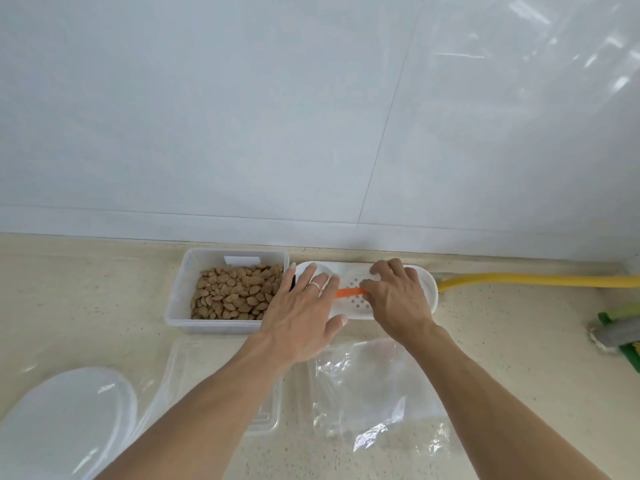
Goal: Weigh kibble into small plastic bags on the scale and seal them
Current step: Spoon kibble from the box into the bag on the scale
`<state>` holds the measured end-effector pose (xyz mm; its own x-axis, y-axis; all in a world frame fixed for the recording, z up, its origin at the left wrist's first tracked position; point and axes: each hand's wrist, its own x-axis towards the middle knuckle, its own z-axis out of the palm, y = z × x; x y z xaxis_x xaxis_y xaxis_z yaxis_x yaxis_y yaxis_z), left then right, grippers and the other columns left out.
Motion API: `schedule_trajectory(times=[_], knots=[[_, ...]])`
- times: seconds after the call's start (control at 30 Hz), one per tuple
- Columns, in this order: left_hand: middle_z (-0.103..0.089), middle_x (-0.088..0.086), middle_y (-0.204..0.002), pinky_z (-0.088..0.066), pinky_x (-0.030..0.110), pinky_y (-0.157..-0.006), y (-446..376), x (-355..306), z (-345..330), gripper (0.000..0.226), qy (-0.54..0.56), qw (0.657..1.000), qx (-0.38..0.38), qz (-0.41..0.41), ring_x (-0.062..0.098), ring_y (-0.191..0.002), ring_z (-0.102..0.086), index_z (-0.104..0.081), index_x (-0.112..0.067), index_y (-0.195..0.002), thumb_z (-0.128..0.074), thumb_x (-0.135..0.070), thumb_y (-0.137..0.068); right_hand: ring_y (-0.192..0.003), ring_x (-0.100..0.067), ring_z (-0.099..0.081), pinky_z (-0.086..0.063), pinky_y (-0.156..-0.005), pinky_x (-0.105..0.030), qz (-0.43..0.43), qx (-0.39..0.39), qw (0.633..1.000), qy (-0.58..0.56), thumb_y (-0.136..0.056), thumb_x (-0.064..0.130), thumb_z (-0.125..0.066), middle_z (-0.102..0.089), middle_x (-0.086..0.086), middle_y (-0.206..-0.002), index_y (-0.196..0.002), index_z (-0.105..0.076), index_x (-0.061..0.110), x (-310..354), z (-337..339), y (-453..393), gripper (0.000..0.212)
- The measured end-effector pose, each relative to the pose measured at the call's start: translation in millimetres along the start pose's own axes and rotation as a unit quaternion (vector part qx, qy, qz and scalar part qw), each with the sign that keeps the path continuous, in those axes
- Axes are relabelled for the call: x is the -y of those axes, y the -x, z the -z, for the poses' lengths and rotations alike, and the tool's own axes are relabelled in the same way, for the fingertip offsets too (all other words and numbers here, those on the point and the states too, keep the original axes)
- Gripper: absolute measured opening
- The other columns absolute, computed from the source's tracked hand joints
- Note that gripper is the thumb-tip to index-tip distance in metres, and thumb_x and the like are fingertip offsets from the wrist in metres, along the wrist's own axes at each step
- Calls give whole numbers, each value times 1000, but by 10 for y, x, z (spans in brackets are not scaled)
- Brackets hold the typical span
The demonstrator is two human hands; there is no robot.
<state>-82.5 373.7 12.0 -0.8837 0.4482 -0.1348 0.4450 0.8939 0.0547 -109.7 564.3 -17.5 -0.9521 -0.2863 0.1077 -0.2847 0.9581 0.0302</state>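
Note:
A clear plastic tub (180, 292) of brown kibble (235, 292) stands by the wall. To its right lies a white oval perforated tray (351, 308) with an orange strip (349, 292) across it. My left hand (304, 317), a ring on one finger, lies flat with straight fingers over the tray's left end. My right hand (398, 299) is curled over the tray's right part, its fingers pinching the orange strip's right end. Clear plastic bags (374, 386) lie on the counter under my forearms. No scale shows.
A clear lid (263, 410) and a white oval lid (69, 420) lie at the front left. A yellow hose (536, 280) runs along the wall at the right. Green and grey sponges (620, 334) sit at the right edge.

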Motion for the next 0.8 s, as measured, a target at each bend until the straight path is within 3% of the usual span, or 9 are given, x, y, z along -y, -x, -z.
schedule_trajectory(times=[0.13,0.23,0.3,0.4,0.5,0.57,0.63,0.7,0.8], knots=[[-41,6,-147,-12,50,-117,3,35,224,56,21,999,-29,2,25,-143,-25,-21,-16,-151,-23,-44,-102,-94,-31,-60,-48,-71,-40,46,-64,997,-23,-71,20,-85,-66,-6,-101,-75,-73,22,82,357,26,13],[-62,1,-100,-39,36,-89,72,116,490,38,76,994,-80,2,23,-100,-57,-55,-17,-125,-30,-35,-103,-97,-32,-60,-48,-72,-41,55,-107,992,-30,-73,22,-84,-66,-7,-106,-81,-74,22,212,623,57,13],[-59,-3,-81,-40,33,-68,167,180,628,29,174,982,-70,6,21,-78,-58,-61,-16,-111,-38,-30,-102,-99,-34,-61,-49,-73,-43,45,-149,987,-26,-72,22,-85,-66,-10,-110,-89,-74,20,324,746,83,21],[-58,-6,-74,-41,32,-61,346,315,773,19,275,960,-55,22,18,-70,-56,-61,-19,-102,-46,-29,-101,-105,-33,-56,-48,-78,-44,-40,-219,973,-54,-75,25,-81,-64,-10,-117,-107,-67,13,576,894,170,37],[-52,-10,-62,-38,27,-56,558,485,843,25,326,941,-72,52,14,-61,-52,-53,-24,-77,-47,-30,-100,-96,-32,-58,-46,-75,-42,-133,-252,953,-106,-80,24,-76,-66,-7,-104,-105,-66,10,942,934,317,30],[-50,-8,-58,-31,21,-50,723,602,835,26,364,927,-65,65,11,-54,-46,-57,-20,-77,-48,-29,-100,-87,-29,-61,-45,-73,-40,-187,-210,943,-180,-87,29,-70,-66,-3,-90,-95,-70,12,1237,975,402,19],[-52,-5,-60,-32,23,-53,892,724,813,25,416,906,-52,61,12,-56,-46,-61,-17,-79,-51,-29,-99,-70,-24,-57,-42,-67,-35,-263,-124,899,-328,-94,38,-60,-57,-3,-69,-74,-68,9,1521,1032,456,37],[-54,-5,-62,-35,26,-56,1078,870,783,25,454,890,-29,43,11,-57,-47,-60,-19,-75,-53,-27,-98,-62,-27,-47,-35,-60,-32,-321,-56,808,-490,-95,45,-56,-51,-14,-63,-71,-62,-2,1827,1097,478,54],[-57,-5,-60,-38,24,-57,1374,1102,741,30,466,884,17,12,6,-54,-49,-58,-20,-70,-53,-28,-98,-76,-25,-63,-49,-70,-35,-343,-31,716,-607,-94,37,-62,-69,-13,-76,-80,-73,5,2271,1151,504,37]])
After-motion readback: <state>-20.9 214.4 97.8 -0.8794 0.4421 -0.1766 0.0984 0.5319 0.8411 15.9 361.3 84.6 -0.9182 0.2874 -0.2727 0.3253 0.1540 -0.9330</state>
